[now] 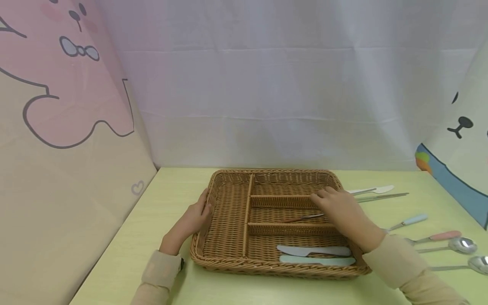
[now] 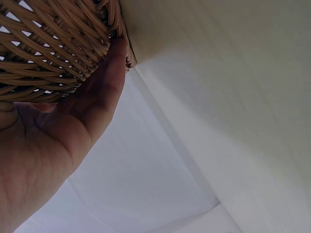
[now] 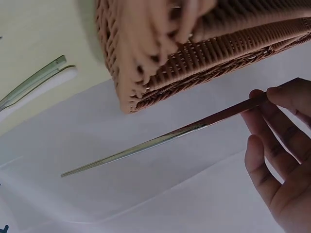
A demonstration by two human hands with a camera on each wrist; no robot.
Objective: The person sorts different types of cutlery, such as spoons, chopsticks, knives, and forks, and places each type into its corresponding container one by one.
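The left hand (image 1: 194, 218) braces straight fingers against the basket's (image 1: 226, 220) left side, seemingly steadying it, while the right hand (image 1: 341, 212) pinches a chopstick (image 3: 194, 126) by its dark end at the middle compartment (image 1: 272, 214), leaving the metal end free.

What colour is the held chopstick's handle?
The chopstick handle is reddish-brown, seen best in the right wrist view.

The person's bare left hand (image 1: 196, 217) grips with thumb and fingers on opposite sides, its forearm reaching forward and inward. The bare right hand (image 1: 345, 212), knuckles up, pinches with its fingertips, one finger apart. Beige fabric sleeves (image 1: 396, 259) end near both wrists.
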